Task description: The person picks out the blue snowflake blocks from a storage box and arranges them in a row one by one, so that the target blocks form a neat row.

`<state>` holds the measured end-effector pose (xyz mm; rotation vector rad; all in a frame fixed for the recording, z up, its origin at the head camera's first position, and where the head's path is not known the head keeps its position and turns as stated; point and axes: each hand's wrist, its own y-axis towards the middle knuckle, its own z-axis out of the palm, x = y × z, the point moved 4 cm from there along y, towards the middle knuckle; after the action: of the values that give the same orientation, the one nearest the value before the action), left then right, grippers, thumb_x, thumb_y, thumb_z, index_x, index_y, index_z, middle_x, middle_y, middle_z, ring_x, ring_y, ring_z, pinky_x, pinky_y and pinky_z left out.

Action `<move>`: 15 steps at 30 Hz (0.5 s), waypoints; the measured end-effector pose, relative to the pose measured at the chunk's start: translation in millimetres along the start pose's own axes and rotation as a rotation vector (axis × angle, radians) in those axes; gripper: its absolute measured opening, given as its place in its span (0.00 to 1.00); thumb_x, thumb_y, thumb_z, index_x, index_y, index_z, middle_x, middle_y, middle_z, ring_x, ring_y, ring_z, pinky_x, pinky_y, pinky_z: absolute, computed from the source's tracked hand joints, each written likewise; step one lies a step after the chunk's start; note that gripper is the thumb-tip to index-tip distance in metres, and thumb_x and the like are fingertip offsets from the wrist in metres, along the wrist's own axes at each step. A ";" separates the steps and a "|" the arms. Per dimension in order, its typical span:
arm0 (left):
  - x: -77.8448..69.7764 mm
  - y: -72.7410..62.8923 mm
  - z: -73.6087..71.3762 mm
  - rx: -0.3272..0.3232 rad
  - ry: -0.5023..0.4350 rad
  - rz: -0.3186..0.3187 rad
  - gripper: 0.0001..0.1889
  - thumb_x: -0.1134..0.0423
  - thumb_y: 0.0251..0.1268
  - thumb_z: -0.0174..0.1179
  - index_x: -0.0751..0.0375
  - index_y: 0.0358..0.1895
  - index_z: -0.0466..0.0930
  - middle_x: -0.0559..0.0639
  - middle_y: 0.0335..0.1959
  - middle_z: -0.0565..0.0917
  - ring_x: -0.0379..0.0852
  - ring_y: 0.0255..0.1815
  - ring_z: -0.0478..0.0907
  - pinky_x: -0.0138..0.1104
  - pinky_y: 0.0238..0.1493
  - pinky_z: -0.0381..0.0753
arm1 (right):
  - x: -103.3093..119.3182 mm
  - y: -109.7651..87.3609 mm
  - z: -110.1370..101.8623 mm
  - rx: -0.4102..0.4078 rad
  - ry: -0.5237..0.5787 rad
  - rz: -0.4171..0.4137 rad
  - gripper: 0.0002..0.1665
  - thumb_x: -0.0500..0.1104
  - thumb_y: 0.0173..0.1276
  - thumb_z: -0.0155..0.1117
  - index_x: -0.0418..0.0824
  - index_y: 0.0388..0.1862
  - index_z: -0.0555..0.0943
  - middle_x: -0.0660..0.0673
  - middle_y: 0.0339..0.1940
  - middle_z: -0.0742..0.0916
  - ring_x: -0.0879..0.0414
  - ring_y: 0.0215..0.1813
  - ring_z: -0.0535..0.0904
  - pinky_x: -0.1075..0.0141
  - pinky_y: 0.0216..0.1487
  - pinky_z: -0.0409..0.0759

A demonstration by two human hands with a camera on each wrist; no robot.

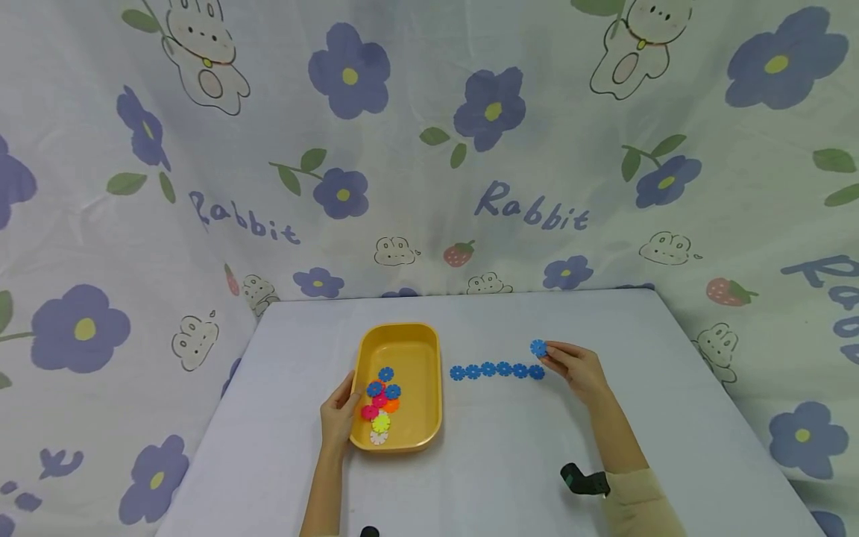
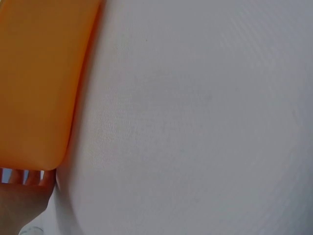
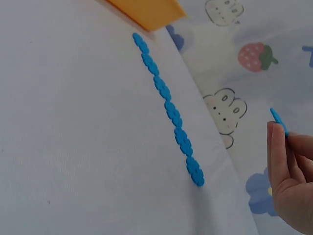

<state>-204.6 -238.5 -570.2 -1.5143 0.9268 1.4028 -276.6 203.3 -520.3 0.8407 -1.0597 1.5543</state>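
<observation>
My right hand (image 1: pixel 581 373) pinches a blue snowflake disc (image 1: pixel 538 348) between thumb and fingers, held just above the right end of a row of blue snowflake discs (image 1: pixel 504 368). In the right wrist view the pinched disc (image 3: pixel 278 119) appears edge-on, apart from the row (image 3: pixel 173 113). My left hand (image 1: pixel 338 415) grips the left side of a yellow tray (image 1: pixel 419 403), its thumb over the rim. Inside the tray lie loose blue, pink, orange, yellow and white discs (image 1: pixel 380 423). From the left wrist, the tray's outer wall (image 2: pixel 39 88) hides most of that hand.
A white cloth-covered table (image 1: pixel 496 440) carries everything, with a printed curtain (image 1: pixel 416 171) behind it. A dark strap-like device (image 1: pixel 584 481) sits at the right sleeve. Another dark piece (image 1: pixel 370 531) shows at the bottom edge by the left forearm.
</observation>
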 end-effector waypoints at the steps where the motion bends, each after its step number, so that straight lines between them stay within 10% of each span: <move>1: -0.1 0.1 0.0 0.002 0.001 -0.001 0.24 0.70 0.66 0.53 0.64 0.66 0.67 0.59 0.67 0.67 0.53 0.69 0.62 0.19 0.53 0.70 | 0.4 -1.0 -3.9 -0.005 0.015 0.001 0.14 0.30 0.67 0.55 0.29 0.50 0.80 0.46 0.36 0.87 0.57 0.39 0.85 0.68 0.46 0.81; 15: -0.8 0.1 0.3 0.014 0.005 -0.010 0.25 0.68 0.67 0.54 0.63 0.67 0.66 0.57 0.68 0.67 0.51 0.69 0.62 0.18 0.53 0.69 | -9.9 -6.0 -49.4 -0.095 -0.048 0.011 0.15 0.30 0.67 0.56 0.25 0.51 0.77 0.47 0.34 0.87 0.58 0.38 0.85 0.70 0.46 0.81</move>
<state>-204.9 -238.2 -569.4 -1.5112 0.9289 1.3830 -268.4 246.1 -546.2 0.8115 -1.1654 1.4870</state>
